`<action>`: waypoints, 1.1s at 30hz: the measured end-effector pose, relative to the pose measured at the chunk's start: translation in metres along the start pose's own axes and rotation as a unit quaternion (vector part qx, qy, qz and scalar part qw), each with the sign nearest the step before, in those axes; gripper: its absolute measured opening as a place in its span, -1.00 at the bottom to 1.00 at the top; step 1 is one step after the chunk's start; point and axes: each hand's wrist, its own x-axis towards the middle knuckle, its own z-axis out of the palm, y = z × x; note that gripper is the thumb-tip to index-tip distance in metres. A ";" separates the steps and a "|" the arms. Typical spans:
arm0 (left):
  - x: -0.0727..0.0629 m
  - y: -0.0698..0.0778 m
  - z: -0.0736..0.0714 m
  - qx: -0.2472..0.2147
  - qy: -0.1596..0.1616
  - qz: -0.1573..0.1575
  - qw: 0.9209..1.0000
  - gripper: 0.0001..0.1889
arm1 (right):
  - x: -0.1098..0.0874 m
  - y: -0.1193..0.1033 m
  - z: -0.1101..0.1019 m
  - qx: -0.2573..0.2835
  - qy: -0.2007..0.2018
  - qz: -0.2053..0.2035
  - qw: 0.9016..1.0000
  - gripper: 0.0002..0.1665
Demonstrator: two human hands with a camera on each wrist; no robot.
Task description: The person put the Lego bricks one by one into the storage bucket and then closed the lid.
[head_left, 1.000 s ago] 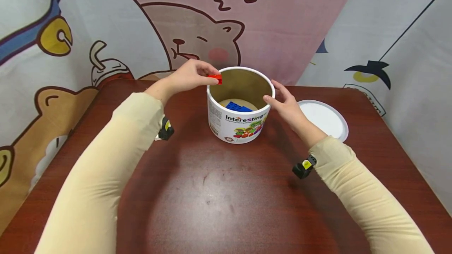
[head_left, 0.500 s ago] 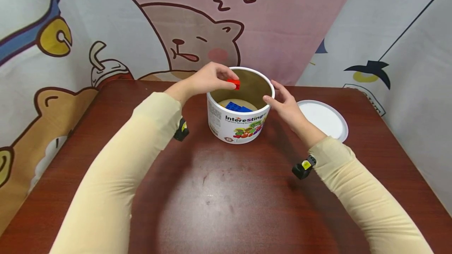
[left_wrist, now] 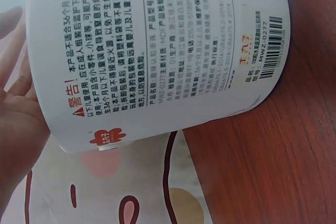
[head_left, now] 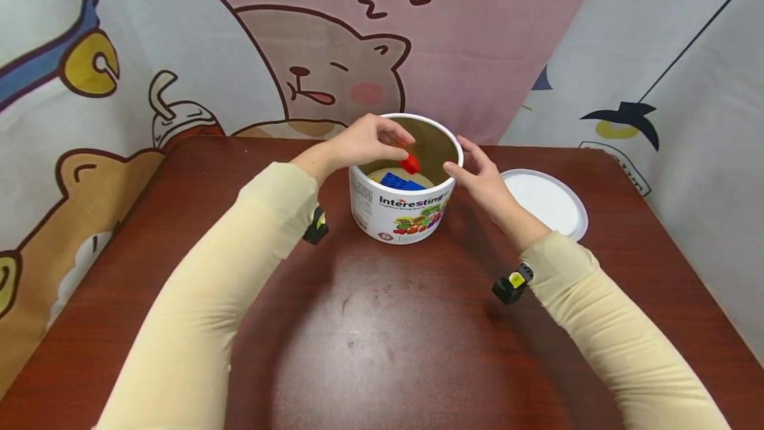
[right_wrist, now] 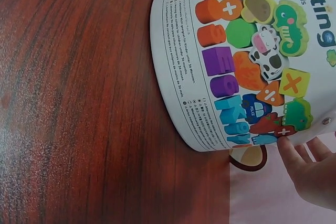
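A white round bucket (head_left: pixel 412 217) with "Interesting" and coloured toy pictures printed on it stands upright on the table. My left hand (head_left: pixel 373 141) is over its left rim, thumb and fingers parted. Just below those fingertips, inside the bucket, a red block (head_left: pixel 410 164) hangs slightly blurred in mid-air. Blue studded bricks (head_left: pixel 401 182) lie on the bucket's bottom, with a bit of yellow beside them. My right hand (head_left: pixel 480 174) holds the bucket's right side at the rim, thumb in front and fingers further back. The left wrist view shows the bucket's printed label (left_wrist: pixel 173 61).
A white round lid (head_left: pixel 546 203) lies on the brown table (head_left: pixel 370 337) to the right of the bucket, partly behind the right forearm. A cartoon-printed cloth (head_left: pixel 477 38) hangs behind the table's far edge.
My left hand has moved right, from the bucket's left rim to over its opening. The red block has left its pinch and dropped below the fingertips. The right hand has stayed in place.
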 end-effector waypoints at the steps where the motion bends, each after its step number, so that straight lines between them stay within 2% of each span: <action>1: -0.001 0.000 -0.001 -0.001 0.001 0.001 1.000 -0.69 | 0.000 0.000 0.000 0.001 -0.001 0.000 1.000 -0.20; 6: -0.009 -0.002 -0.010 -0.010 0.019 0.000 1.000 -0.69 | -0.001 -0.001 0.000 0.000 0.000 -0.001 1.000 -0.20; 10: -0.022 -0.010 -0.024 -0.025 0.053 -0.010 0.998 -0.70 | -0.001 -0.001 0.000 -0.006 0.002 -0.001 1.000 -0.19; 13: -0.036 -0.021 -0.037 -0.031 0.079 -0.026 0.996 -0.69 | -0.001 -0.001 0.000 -0.010 0.001 0.000 1.000 -0.19; 17: -0.057 -0.042 -0.051 -0.021 0.097 -0.057 0.993 -0.68 | -0.001 -0.001 0.001 -0.009 0.001 0.002 1.000 -0.19; 21: -0.080 -0.068 -0.062 -0.006 0.098 -0.081 0.992 -0.68 | -0.001 -0.001 0.001 -0.004 -0.001 0.003 1.000 -0.19; 28: -0.123 -0.107 -0.072 0.011 0.077 -0.139 0.987 -0.63 | -0.001 -0.001 0.001 -0.003 -0.001 0.004 1.000 -0.20; 33: -0.149 -0.134 -0.074 0.013 0.060 -0.157 0.986 -0.57 | -0.001 -0.002 0.001 -0.007 -0.001 0.006 1.000 -0.20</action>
